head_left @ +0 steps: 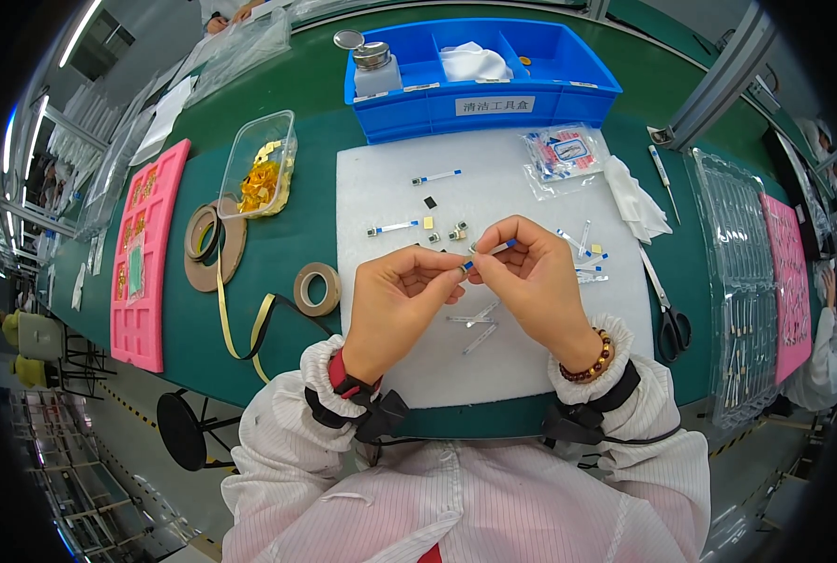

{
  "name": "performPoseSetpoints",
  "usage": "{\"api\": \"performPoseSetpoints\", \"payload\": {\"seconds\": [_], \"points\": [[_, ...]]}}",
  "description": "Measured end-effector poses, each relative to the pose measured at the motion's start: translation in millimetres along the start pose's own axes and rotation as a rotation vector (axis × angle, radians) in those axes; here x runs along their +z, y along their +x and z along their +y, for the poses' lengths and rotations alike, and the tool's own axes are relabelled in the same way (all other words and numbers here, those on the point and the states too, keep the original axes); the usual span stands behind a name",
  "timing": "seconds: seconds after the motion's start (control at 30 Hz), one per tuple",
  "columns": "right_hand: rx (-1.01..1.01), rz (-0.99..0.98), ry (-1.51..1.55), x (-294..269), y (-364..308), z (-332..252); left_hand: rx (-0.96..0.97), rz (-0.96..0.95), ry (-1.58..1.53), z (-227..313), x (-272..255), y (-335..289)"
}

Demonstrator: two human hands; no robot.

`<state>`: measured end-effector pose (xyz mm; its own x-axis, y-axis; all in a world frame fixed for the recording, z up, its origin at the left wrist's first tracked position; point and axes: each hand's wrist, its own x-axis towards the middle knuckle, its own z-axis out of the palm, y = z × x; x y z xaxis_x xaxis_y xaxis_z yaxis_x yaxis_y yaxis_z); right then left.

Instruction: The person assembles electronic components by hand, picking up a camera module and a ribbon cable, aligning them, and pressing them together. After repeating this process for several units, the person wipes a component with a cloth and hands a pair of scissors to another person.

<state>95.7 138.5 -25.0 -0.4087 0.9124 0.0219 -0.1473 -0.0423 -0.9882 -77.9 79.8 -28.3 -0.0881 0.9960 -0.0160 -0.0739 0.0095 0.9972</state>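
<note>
R fingers (pixel 522 232) pinch strip (pixel 505 247) – axis slanted, blue end rt.; L fingers (pixel 423 259) pinch sm. pc. (pixel 466 266)

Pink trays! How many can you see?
2. One pink tray lies left of the brown tape; the other pink tray is right of the clear plastic tray. More could be hidden.

Bright tube lights (pixel 80 33), edges bent
</note>
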Motion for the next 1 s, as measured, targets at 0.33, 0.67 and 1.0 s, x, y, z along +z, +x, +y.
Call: {"api": "performPoseSetpoints", "payload": {"seconds": [0.33,0.67,1.0], "points": [[0.004,-0.016,-0.044,-1.8,0.4,1.7,0.0,-0.01,-0.007,0.0,-0.6,0.0],[-0.008,-0.048,-0.041,-1.5,0.6,1.6,0.01,-0.015,0.007,1.4,-0.9,-0.7],[0.004,-0.066,-0.059,-5.9,1.7,-0.6,0.035,-0.002,0.018,2.4,1.8,-1.3]]}}
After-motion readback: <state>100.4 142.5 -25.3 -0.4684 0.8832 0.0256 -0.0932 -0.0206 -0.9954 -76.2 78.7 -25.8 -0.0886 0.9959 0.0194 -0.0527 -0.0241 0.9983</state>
